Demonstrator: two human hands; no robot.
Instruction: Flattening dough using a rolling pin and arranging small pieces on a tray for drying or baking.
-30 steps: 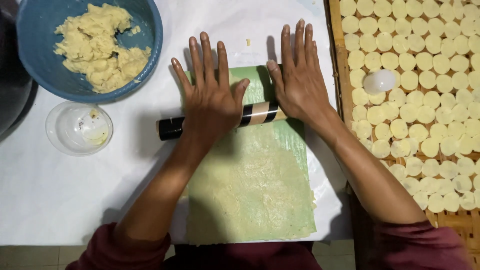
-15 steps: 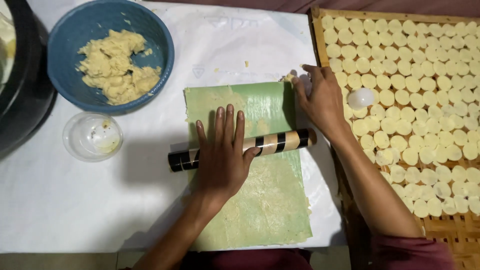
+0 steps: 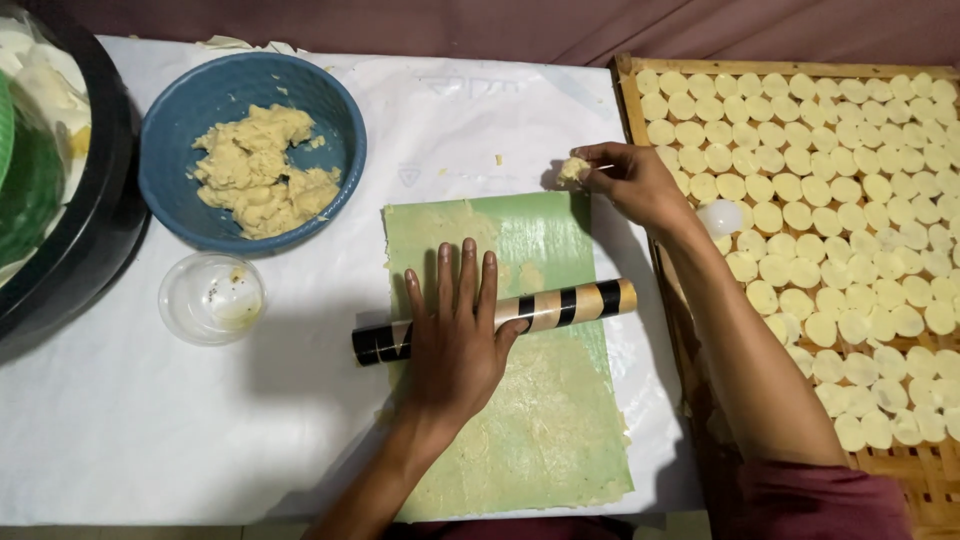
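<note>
Striped rolling pin [image 3: 560,307] partly hidden under flat left hand [image 3: 455,335]; right hand [image 3: 630,180] pinches dough scrap [image 3: 572,170].

Rolling pin [image 3: 560,306] middle hidden under left hand [image 3: 455,340], black pot [image 3: 60,200] and bamboo tray [image 3: 930,480] cut off by edges

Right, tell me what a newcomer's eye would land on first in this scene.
First, the woven tray on the right, packed with rows of pale round dough discs. Then the centre: the left hand lies flat on a black-and-tan striped rolling pin across a green sheet smeared with thin dough, while the right hand pinches a small dough lump. A blue bowl of dough sits upper left.
</note>
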